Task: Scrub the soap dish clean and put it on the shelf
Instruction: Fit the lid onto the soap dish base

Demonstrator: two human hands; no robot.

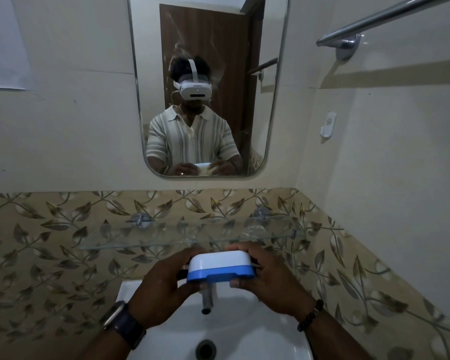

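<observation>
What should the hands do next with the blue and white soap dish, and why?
Probably lift the soap dish a bit up and forward onto the glass shelf. The left hand and right hand hold it at both ends above the tap, just below the shelf's front edge, and the shelf there looks bare.

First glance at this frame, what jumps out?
The white and blue soap dish, held low centre between the left hand and right hand above the white sink. Just beyond it runs a glass shelf on leaf-patterned tile, and above that the mirror reflects the person.
</observation>
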